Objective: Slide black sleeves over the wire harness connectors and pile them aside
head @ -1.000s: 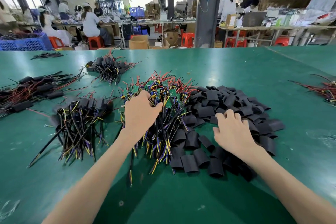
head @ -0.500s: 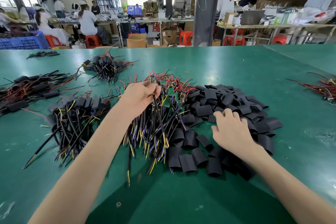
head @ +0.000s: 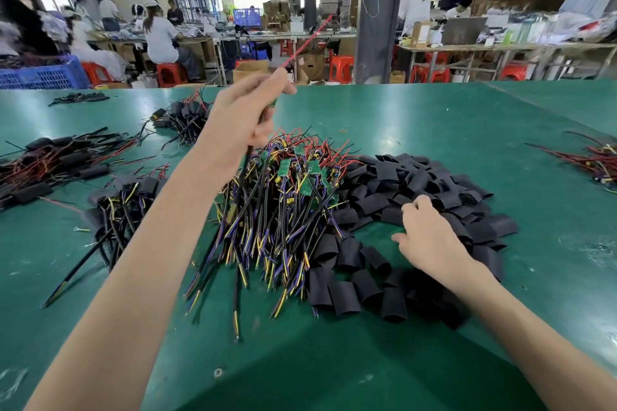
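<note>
Far to the left of the raised left hand, a blue crate (head: 43,75) sits past the back edge of the big green table (head: 434,123). People sit on red stools (head: 170,72) at work benches behind it. On the table, left of the hand, lie sleeved wire bunches (head: 50,160). One more bunch (head: 127,207) lies lower, left of the arm. The left hand (head: 243,117) is up in the air, its fingers closed tight round one wire harness (head: 302,49). The red wire pokes up past the fingers and the black cable hangs down under the hand. Below the grip is the big heap of harnesses (head: 283,203) with little green boards. Right of that heap lie the black sleeves (head: 417,183). The right hand (head: 430,237) rests on them with bent fingers, and I cannot tell if it holds one. Behind stands a dark pillar (head: 370,10). Far right, loose red wires (head: 594,160) lie on the table.
</note>
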The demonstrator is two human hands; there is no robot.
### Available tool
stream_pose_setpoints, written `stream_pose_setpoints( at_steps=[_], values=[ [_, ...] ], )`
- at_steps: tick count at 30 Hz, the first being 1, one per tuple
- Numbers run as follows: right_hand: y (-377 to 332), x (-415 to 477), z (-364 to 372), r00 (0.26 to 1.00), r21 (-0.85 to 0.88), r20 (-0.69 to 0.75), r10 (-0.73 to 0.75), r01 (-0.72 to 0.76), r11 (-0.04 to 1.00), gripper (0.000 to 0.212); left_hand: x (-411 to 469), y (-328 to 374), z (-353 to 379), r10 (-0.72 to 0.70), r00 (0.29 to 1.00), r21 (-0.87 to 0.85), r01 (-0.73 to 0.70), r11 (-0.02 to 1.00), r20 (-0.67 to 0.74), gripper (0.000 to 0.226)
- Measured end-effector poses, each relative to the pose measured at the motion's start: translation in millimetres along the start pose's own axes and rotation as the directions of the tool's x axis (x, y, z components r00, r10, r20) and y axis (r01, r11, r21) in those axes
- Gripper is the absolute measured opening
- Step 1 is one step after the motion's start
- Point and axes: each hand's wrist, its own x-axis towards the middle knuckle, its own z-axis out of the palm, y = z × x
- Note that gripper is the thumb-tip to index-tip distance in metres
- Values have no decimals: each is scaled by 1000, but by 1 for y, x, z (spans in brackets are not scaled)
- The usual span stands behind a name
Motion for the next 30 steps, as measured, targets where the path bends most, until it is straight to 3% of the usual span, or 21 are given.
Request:
stream_pose_setpoints(
  at_steps=[1,3,5,7,9,14,18,20,22,25,30],
  values=[
    [1,0,-1,1000,-12,6,18,-18,1000,25,-2,-1,0,123,992,218,-112,969,-38,23],
    [3,1,-2,999,-115,2,50,-50,992,28,-6,-11,-3,337,942,641,-267,719,14,27],
    [4,1,-4,997,-191,6,75,-72,979,30,-15,-24,-4,328,934,850,-285,443,142,35],
    [4,0,-5,998,-199,19,65,-60,978,28,-25,-42,-5,206,957,905,-266,332,205,42],
    [3,-1,-5,999,-239,29,21,-13,971,26,-37,-61,-6,151,966,915,-248,318,209,38],
    [6,-1,-6,996,-264,83,-27,48,963,23,-52,-89,-13,192,955,884,-284,371,226,27],
    [3,-4,-6,998,-259,52,-37,50,965,18,-57,-97,-14,223,933,870,-347,350,282,23],
    [1,-3,-5,998,-158,-31,-48,43,987,21,-58,-99,-15,217,930,869,-357,342,297,22],
    [-1,0,-7,993,66,-112,-43,50,997,28,-59,-101,-16,221,930,869,-355,345,293,23],
    [-7,1,-12,984,368,-165,-70,128,921,31,-61,-99,-16,242,929,871,-353,341,281,22],
    [-11,-1,-10,947,384,-268,-175,272,882,37,-64,-97,-15,247,926,876,-357,323,286,19]
  ],
)
